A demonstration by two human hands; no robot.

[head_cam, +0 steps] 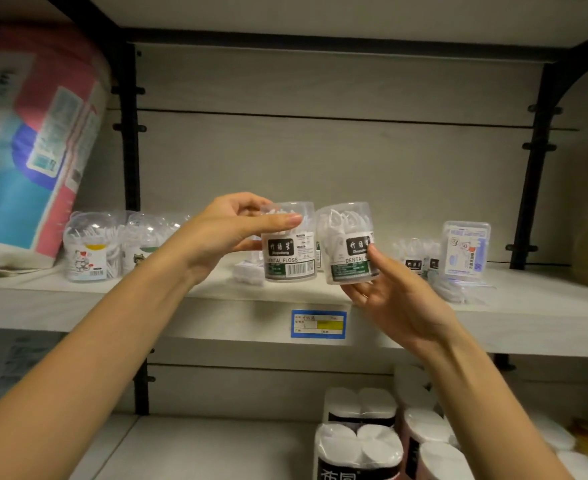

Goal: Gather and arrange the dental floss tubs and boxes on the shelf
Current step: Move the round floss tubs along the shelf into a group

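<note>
My left hand [230,230] grips a clear dental floss tub [290,252] by its top, thumb across the front of the lid. Beside it my right hand [393,296] holds a second clear tub [346,247] from below and the side, tilted slightly. Both tubs hang above the front of the pale shelf [216,306]. Two cartoon-label tubs [89,247] stand at the shelf's left. Smaller tubs [415,256] and a clear floss box [465,251] stand at the right, with a flat floss pack [458,289] lying before them. A small white pack [249,271] lies behind the held tubs.
A large tissue pack [39,147] leans on the shelf's far left. A blue price tag [318,323] sits on the shelf edge. Toilet paper packs [361,441] fill the lower shelf at right. Black uprights [131,133] frame the bay.
</note>
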